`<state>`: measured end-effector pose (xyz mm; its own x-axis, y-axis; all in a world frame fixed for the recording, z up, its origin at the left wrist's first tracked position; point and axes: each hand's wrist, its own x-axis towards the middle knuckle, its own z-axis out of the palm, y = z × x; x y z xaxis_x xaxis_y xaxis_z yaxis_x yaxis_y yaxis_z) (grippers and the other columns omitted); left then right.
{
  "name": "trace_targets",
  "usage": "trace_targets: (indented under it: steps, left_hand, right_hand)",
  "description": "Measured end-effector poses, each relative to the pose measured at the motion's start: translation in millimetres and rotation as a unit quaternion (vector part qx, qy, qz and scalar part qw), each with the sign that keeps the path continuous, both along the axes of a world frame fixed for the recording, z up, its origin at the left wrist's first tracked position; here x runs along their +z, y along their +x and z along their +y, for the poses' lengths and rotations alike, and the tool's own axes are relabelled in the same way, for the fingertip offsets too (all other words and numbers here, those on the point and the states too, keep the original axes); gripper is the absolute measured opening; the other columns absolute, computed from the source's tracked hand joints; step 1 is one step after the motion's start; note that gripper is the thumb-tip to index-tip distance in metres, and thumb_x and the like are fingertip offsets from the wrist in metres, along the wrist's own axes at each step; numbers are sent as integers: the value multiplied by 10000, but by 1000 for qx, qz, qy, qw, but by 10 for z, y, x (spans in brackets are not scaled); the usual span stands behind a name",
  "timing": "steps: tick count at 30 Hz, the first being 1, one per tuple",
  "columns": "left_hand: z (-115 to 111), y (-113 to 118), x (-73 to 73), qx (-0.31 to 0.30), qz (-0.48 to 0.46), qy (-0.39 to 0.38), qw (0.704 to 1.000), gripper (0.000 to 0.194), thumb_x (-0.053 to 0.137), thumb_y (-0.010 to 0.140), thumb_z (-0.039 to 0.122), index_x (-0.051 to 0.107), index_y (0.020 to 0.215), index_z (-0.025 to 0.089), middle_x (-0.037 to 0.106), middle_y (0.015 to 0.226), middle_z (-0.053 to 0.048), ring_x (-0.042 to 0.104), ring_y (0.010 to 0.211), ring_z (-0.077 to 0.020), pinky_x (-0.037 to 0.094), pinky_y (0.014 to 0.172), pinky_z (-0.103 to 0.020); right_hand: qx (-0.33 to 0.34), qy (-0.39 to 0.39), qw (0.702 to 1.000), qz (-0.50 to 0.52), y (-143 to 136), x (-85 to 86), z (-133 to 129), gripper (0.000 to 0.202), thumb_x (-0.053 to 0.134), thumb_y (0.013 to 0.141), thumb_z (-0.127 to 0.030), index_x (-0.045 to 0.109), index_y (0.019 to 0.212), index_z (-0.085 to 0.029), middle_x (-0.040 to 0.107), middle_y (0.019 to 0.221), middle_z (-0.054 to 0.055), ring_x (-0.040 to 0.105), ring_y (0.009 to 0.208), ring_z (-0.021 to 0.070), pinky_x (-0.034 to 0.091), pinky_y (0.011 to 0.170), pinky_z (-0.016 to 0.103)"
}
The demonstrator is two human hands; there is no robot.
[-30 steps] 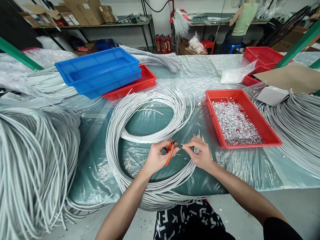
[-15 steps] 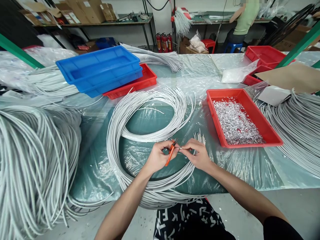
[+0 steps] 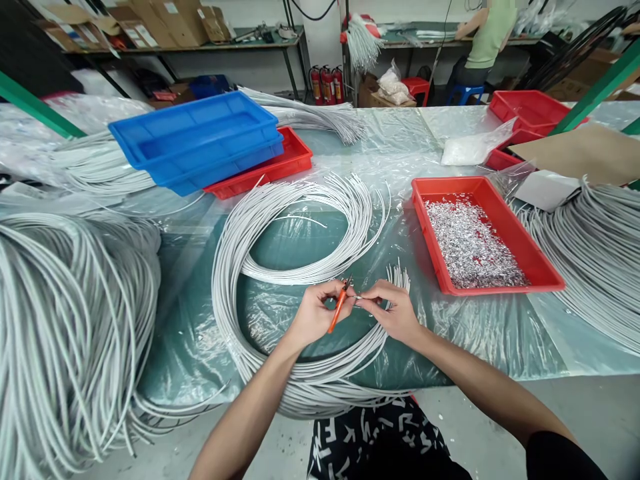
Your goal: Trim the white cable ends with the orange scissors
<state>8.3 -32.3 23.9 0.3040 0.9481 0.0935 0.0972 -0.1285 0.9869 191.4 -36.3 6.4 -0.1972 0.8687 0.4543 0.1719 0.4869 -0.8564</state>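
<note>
My left hand (image 3: pixel 318 311) is closed round orange-handled pliers (image 3: pixel 340 307), their dark jaws pointing up and away. Just to its right, my right hand (image 3: pixel 393 309) pinches a small thin piece, perhaps a cable end, whose tip meets the left fingertips. Both hands are above a coil of grey cable (image 3: pixel 227 280) lying on the plastic-covered table. Cut cable ends (image 3: pixel 399 275) stick up behind my right hand. Farther back, a second coil of white cable (image 3: pixel 295 275) overlaps the first. A red tray (image 3: pixel 543 270) at the right holds many small shiny metal pieces (image 3: pixel 473 243).
A large cable heap (image 3: pixel 75 333) fills the left side. Blue trays (image 3: pixel 195 137) rest on a red tray (image 3: pixel 300 160) at the back left. More cable (image 3: pixel 600 260) lies at the right. A person (image 3: pixel 487 40) sits at a far bench.
The pliers have tilted slightly more upright in my left hand, and the fingertips of both hands have shifted a little. The cables and trays look the same.
</note>
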Motion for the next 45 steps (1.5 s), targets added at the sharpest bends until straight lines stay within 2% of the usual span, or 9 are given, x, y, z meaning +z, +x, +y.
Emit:
trace_targets:
  steps: [11, 15, 19, 26, 30, 35, 45]
  left_hand:
    - [6, -5, 5, 10, 20, 18, 1000, 23, 690, 737, 100, 685, 752, 117, 598, 668, 2, 493, 619, -88, 412, 624, -195]
    - [4, 3, 25, 8, 19, 15, 1000, 28, 699, 738, 118, 673, 731, 115, 610, 672, -6, 508, 626, -96, 416, 629, -203]
    - [2, 11, 47, 13, 17, 5, 1000, 88, 739, 718, 153, 661, 703, 114, 621, 672, -18, 515, 626, -108, 419, 629, -216]
    - [-3, 5, 21, 18, 14, -1, 1000, 84, 751, 713, 161, 694, 750, 112, 628, 667, -17, 523, 628, -110, 428, 638, -220]
    - [4, 10, -6, 32, 2, -14, 999, 98, 766, 697, 158, 704, 757, 112, 630, 654, -9, 521, 611, -99, 430, 626, -208]
    - [12, 8, -39, 50, -16, -18, 998, 120, 777, 694, 183, 705, 767, 122, 626, 646, 4, 507, 569, -81, 422, 576, -188]
    - [10, 54, -34, 71, -36, -34, 996, 173, 816, 651, 219, 685, 711, 123, 621, 611, 8, 499, 537, -78, 416, 542, -182]
  right_hand:
    - [33, -46, 998, 15, 5, 8, -3, 190, 646, 902, -284, 693, 745, -188, 646, 633, 12, 530, 582, 134, 414, 570, 271]
    - [20, -46, 999, 21, -3, 20, -29, 191, 660, 887, -261, 683, 711, -189, 644, 619, 11, 529, 589, 136, 414, 573, 271]
    - [-11, -57, 998, 37, -11, 14, -57, 164, 709, 845, -281, 681, 711, -190, 632, 631, 11, 506, 582, 134, 403, 561, 274]
    - [-4, -113, 991, 69, -33, 23, -50, 239, 711, 839, -369, 658, 690, -189, 627, 613, 7, 518, 565, 130, 405, 545, 265]
    - [33, -135, 988, 62, -7, 31, -26, 287, 660, 873, -403, 640, 692, -180, 627, 616, 6, 536, 568, 128, 414, 551, 260]
    - [87, -128, 987, 31, 55, 38, 20, 273, 549, 951, -361, 660, 782, -177, 654, 676, 18, 578, 631, 141, 434, 598, 264]
    - [31, -110, 991, 62, -12, 35, -28, 221, 614, 905, -333, 638, 745, -184, 648, 658, 12, 558, 608, 140, 442, 596, 275]
